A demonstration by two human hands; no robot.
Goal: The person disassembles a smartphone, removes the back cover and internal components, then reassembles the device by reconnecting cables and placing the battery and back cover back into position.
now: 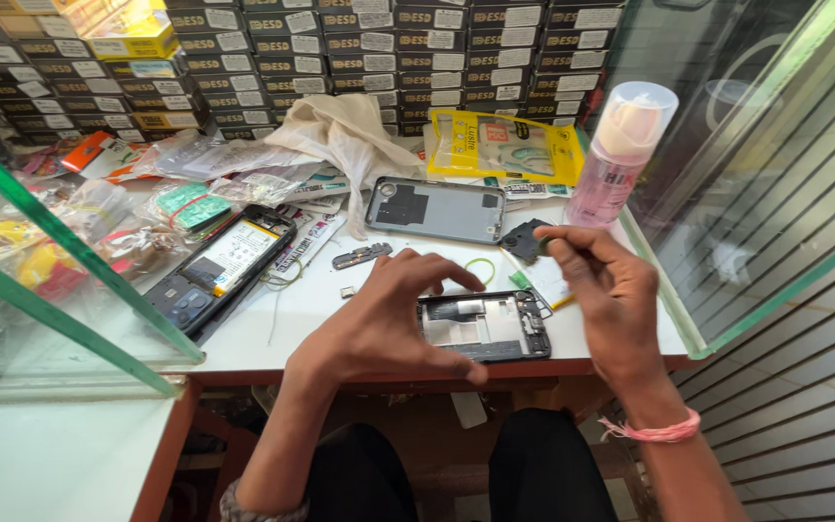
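Two opened phones (pixel 483 325) (pixel 216 266); one spray bottle (pixel 620 155)

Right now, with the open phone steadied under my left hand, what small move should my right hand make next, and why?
Probably lower the right hand toward the open phone. It hangs above the phone's right end, pinching something small and dark, while the left hand already braces the frame at the table edge.
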